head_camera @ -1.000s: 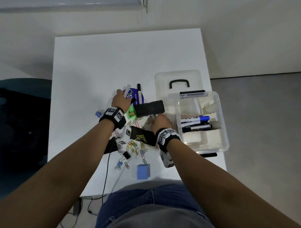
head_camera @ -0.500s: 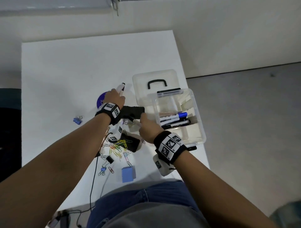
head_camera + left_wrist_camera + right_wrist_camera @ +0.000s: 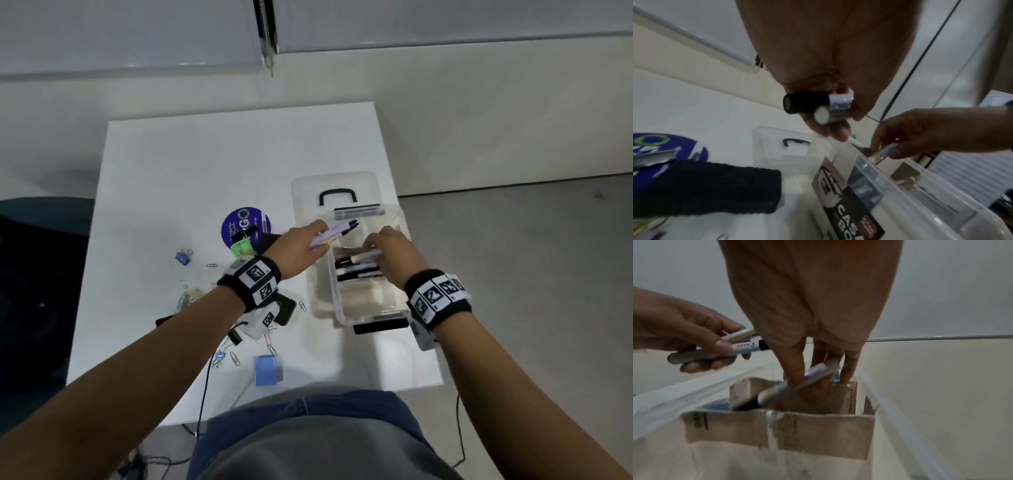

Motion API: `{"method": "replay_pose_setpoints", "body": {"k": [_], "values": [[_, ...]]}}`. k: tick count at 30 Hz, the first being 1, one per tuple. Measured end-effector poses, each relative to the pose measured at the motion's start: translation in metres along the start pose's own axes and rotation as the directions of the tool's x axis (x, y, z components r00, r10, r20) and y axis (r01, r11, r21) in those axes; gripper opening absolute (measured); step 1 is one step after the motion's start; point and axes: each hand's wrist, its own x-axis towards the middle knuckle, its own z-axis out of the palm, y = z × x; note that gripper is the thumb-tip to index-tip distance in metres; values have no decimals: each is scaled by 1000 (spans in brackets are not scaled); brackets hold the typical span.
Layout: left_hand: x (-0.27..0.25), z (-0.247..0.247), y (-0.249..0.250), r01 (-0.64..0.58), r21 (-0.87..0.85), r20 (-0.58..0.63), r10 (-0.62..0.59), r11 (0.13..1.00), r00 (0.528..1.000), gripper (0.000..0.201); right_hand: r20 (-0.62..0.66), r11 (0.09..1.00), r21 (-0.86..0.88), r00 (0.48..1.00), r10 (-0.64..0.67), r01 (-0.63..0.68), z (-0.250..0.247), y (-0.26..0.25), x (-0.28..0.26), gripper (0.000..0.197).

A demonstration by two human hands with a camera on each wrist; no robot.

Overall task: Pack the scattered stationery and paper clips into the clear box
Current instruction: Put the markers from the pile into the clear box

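Note:
The clear box [image 3: 404, 240] sits at the table's right side with several markers lying in its middle cardboard compartment. My left hand [image 3: 317, 240] hovers over the box's left rim and grips two white markers [image 3: 335, 231]; the left wrist view shows their ends [image 3: 821, 115] side by side in my left hand [image 3: 830, 128]. My right hand [image 3: 371, 248] reaches into the box and pinches another white marker [image 3: 812, 376] between thumb and fingers [image 3: 795, 369], tilted down into the compartment. Loose paper clips [image 3: 191, 296] lie left of my left forearm.
The box lid [image 3: 337, 185] with a black handle lies behind the box. On the table are a purple disc [image 3: 245, 222], a green item [image 3: 241, 247], a black eraser [image 3: 705, 186], a blue binder clip [image 3: 183, 257] and a small blue box [image 3: 268, 370]. Cables hang off the near edge.
Both hands have moved right from the table's middle to the box. The left hand carried its markers over the rim; the right hand brought a marker down into the compartment.

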Motion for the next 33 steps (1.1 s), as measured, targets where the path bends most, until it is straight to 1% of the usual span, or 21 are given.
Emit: {"method": "replay_pose_setpoints", "body": {"k": [1, 2, 5, 7, 10, 12, 14, 16, 18, 20, 21, 23, 25, 27, 29, 30, 31, 33], "values": [[3, 4, 6, -22, 45, 24, 21, 999, 1000, 20, 12, 999, 49, 1000, 11, -12, -1, 2, -1, 29], [6, 7, 12, -45, 95, 42, 41, 994, 998, 22, -5, 993, 108, 999, 44, -44, -3, 5, -3, 28], [17, 19, 33, -101, 233, 102, 79, 967, 992, 25, -128, 954, 259, 974, 189, -152, -11, 23, -15, 29], [27, 31, 50, -130, 299, 158, 86, 945, 984, 21, -183, 941, 282, 952, 244, -187, -12, 31, -24, 29], [40, 44, 69, -145, 333, 202, 79, 932, 976, 22, -249, 934, 304, 931, 268, -187, -8, 28, -32, 24], [40, 42, 69, -139, 315, 150, 96, 939, 984, 25, -294, 929, 331, 918, 266, -163, -6, 19, -34, 23], [29, 32, 61, -112, 268, 29, 108, 957, 994, 25, -300, 920, 370, 921, 249, -128, -2, 4, -35, 23], [13, 19, 42, -69, 190, -90, 87, 979, 992, 21, -284, 911, 405, 936, 207, -79, 5, -19, -32, 21], [-3, 6, 13, 18, 121, -175, 3, 993, 985, 20, -250, 904, 427, 959, 135, -16, 11, -49, -28, 19], [-18, -1, -22, 124, 112, -207, -99, 986, 973, 24, -192, 908, 415, 981, 33, 51, 22, -80, -23, 18], [-25, -1, -39, 169, 128, -190, -143, 977, 971, 26, -141, 916, 395, 990, -14, 69, 29, -95, -20, 18], [-42, 5, -72, 227, 207, -97, -211, 952, 973, 31, 17, 939, 340, 997, -72, 61, 52, -122, -14, 19], [-59, 18, -98, 243, 293, -5, -253, 925, 968, 43, 199, 970, 243, 978, -63, 13, 80, -139, -9, 27], [-72, 32, -116, 220, 398, 48, -259, 891, 965, 58, 329, 993, 116, 944, -14, -26, 107, -146, -8, 45], [-80, 44, -127, 182, 498, 75, -251, 848, 965, 70, 370, 999, 15, 929, 28, -36, 126, -146, -10, 59], [-82, 49, -131, 174, 528, 76, -250, 831, 965, 73, 371, 999, -14, 928, 36, -33, 133, -145, -11, 62], [-84, 52, -134, 174, 543, 68, -250, 822, 966, 73, 368, 999, -35, 929, 32, -21, 140, -144, -12, 61], [-87, 56, -136, 173, 539, 33, -225, 825, 974, 65, 346, 999, -38, 938, 27, -14, 148, -142, -12, 53]]}}
